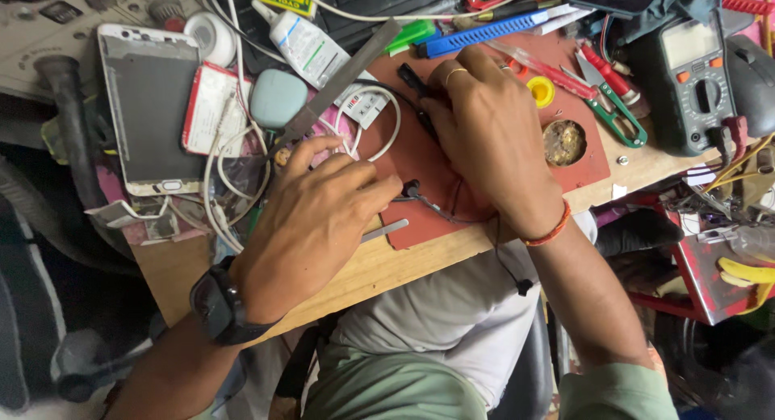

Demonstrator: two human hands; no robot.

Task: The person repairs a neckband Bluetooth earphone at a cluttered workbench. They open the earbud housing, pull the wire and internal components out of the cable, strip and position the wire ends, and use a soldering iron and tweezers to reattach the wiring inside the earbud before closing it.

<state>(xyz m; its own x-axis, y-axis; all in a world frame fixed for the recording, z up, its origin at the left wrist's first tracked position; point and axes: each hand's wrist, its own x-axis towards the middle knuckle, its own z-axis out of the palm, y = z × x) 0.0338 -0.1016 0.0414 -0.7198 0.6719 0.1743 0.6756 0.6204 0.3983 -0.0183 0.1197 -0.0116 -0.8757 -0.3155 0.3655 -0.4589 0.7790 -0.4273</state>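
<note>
Pinching a small black earbud (pixel 412 188) at its thin wire, left hand (pixel 311 218) is steadying it on the red mat (pixel 420 158); right hand (pixel 484 129) is pressing down, fingers closed over a black part, grip contents hidden, tabletop (pixel 379 267) cluttered with tools.

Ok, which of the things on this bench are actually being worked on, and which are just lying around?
In hand:
left hand pinching a small black earbud
right hand pressing on a thin black cable
red mat under both

Lying about:
phone
metal file
white cable
glue bottle
green snips
multimeter
flux tin
</note>
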